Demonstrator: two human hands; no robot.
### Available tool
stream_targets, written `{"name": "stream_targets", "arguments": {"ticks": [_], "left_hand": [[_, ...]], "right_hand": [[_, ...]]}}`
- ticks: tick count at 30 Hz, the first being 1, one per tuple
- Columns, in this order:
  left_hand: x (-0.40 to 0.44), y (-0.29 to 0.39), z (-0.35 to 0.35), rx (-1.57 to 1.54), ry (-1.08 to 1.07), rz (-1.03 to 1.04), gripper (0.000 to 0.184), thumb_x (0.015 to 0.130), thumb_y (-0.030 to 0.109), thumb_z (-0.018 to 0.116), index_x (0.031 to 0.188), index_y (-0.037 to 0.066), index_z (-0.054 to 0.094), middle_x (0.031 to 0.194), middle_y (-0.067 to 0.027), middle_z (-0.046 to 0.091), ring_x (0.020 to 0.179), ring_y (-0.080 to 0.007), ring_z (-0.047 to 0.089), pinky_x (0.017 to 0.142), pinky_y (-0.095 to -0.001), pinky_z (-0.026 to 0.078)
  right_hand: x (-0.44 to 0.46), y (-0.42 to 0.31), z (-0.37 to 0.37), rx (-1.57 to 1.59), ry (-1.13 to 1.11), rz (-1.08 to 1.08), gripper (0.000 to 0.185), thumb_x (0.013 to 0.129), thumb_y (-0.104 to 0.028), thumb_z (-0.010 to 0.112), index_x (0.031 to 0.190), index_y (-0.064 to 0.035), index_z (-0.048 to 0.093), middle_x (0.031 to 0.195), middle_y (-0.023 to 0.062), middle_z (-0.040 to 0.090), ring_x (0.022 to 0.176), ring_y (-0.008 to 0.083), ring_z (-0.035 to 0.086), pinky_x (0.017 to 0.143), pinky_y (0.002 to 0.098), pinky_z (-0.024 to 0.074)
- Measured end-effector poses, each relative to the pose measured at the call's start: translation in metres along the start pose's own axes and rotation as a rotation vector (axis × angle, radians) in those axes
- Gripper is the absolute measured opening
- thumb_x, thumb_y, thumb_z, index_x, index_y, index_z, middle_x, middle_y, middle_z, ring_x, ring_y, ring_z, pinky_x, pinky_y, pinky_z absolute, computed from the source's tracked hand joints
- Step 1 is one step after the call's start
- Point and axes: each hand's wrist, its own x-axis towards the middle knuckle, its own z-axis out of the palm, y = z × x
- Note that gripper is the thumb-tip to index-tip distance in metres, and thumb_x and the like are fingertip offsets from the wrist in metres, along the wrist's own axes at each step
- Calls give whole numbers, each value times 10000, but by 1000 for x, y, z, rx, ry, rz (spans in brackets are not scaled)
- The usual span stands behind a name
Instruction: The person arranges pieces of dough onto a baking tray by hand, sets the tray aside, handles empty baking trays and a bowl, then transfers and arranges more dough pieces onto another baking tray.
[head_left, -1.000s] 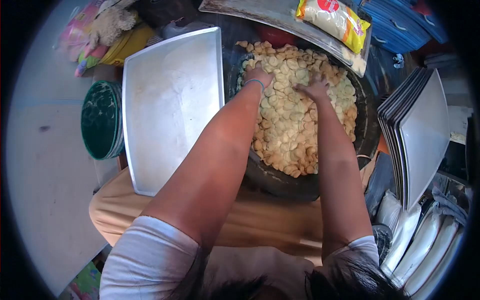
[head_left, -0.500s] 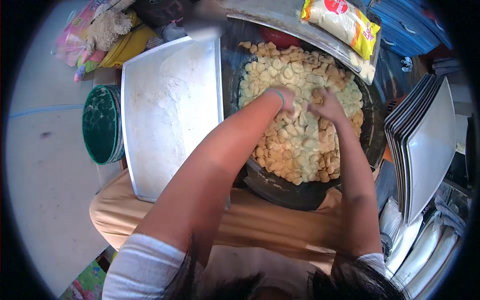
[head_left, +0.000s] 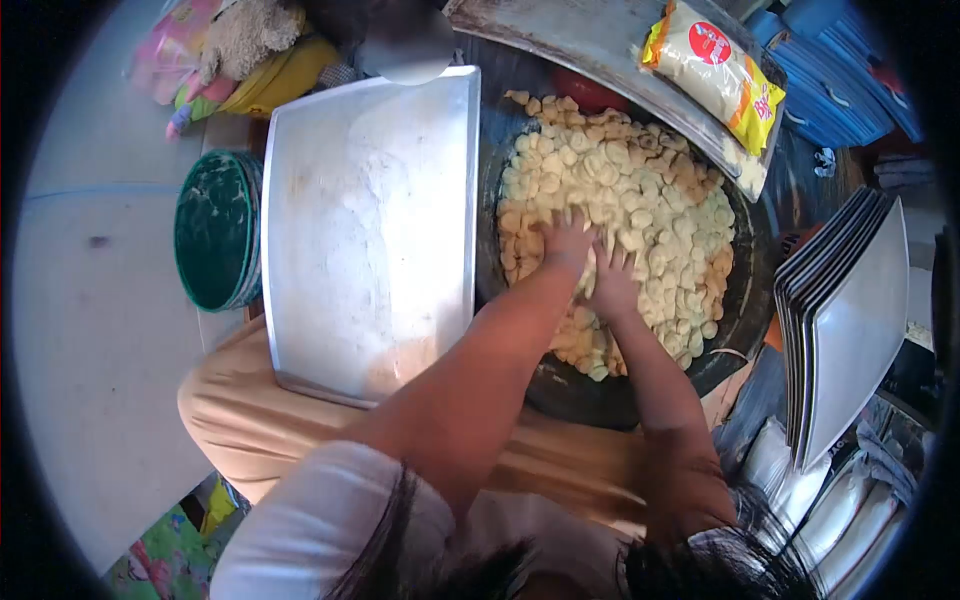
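Observation:
Many small, round, pale tan pieces [head_left: 650, 190] fill a wide black tub [head_left: 590, 398]. On the pieces, left of the tub's middle, lies my left hand [head_left: 569, 240], its fingers spread and pointing away from me. Close beside it on the right, my right hand [head_left: 613, 285] rests on the pieces with its fingers apart. The two hands are nearly touching. Neither one holds anything that I can make out. A large silver tray [head_left: 370, 220] stands left of the tub.
Green buckets [head_left: 215, 230] are nested at the left. A yellow and white packet [head_left: 715, 75] lies on a dusty metal tray [head_left: 560, 42] behind the tub. Several stacked trays [head_left: 850, 320] stand at the right, above white packages [head_left: 840, 520].
Both hands have moved nearer to me over the pieces. They were apart one second ago and are now close together, with fingers spread. The view has shifted slightly.

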Motion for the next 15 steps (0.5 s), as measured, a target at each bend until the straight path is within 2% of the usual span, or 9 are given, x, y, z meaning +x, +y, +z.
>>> {"name": "stream_targets", "arguments": {"ticks": [1, 2, 4, 5, 7, 9, 12, 13, 15], "left_hand": [[-7, -1, -24, -5, -15, 31, 628, 753, 171, 712, 1330, 276, 488, 1402, -100, 387, 1238, -366, 457, 848, -623, 457], [-4, -3, -26, -83, -19, 22, 563, 763, 178, 700, 1289, 261, 519, 1367, -95, 413, 1221, -354, 474, 838, -602, 469], [2, 0, -26, -231, -12, 16, 436, 782, 191, 675, 1205, 230, 579, 1297, -85, 465, 1186, -331, 507, 816, -558, 492], [-1, 2, -25, -315, 51, 25, 326, 805, 166, 623, 1130, 187, 622, 1248, -128, 500, 1121, -352, 556, 828, -496, 511], [-14, 8, -41, -432, 113, 69, 332, 785, 145, 628, 1116, 167, 623, 1223, -161, 510, 1069, -376, 580, 836, -470, 514], [-35, 5, -64, -559, 211, 127, 358, 721, 125, 660, 1078, 123, 629, 1150, -222, 543, 985, -407, 611, 851, -437, 510], [-53, -11, -114, -654, 274, 165, 385, 652, 121, 699, 1033, 113, 642, 1075, -213, 598, 984, -382, 619, 842, -425, 511], [-77, -30, -148, -823, 221, 252, 412, 605, 137, 732, 1006, 88, 653, 982, -198, 648, 964, -353, 631, 831, -410, 512], [-125, -65, -199, -862, 303, 319, 458, 566, 155, 766, 1001, 64, 656, 940, -180, 672, 927, -353, 640, 818, -401, 514]], "right_hand": [[14, 4, 13, 59, 74, 0, 857, 634, -216, 803, 1382, -231, 385, 1384, 159, 367, 1292, 460, 337, 939, 493, 485], [24, 8, 17, 119, 157, 0, 818, 637, -200, 793, 1359, -223, 410, 1359, 148, 390, 1275, 455, 359, 921, 491, 495], [25, 16, 10, 242, 255, -21, 644, 632, -137, 768, 1224, -169, 517, 1185, 136, 503, 1150, 386, 498, 860, 453, 507], [26, 21, 4, 323, 267, -32, 616, 632, -130, 767, 1201, -158, 534, 1147, 137, 522, 1115, 371, 527, 855, 444, 505], [23, 26, -5, 482, 370, -45, 576, 624, -105, 768, 1162, -119, 561, 1059, 146, 585, 992, 334, 606, 850, 421, 499], [22, 41, -26, 558, 398, -175, 578, 612, -106, 780, 1149, -96, 564, 1060, 152, 602, 982, 340, 610, 857, 411, 498], [-7, 15, -109, 624, 384, -353, 586, 583, -104, 807, 1118, -54, 573, 1026, 159, 632, 969, 343, 611, 869, 389, 488], [-19, 0, -138, 607, 404, -420, 585, 577, -102, 811, 1111, -51, 575, 1004, 155, 633, 968, 337, 610, 871, 387, 485], [-52, -46, -190, 548, 464, -510, 590, 578, -103, 812, 1114, -54, 570, 1015, 153, 625, 988, 330, 607, 874, 389, 480]]}}
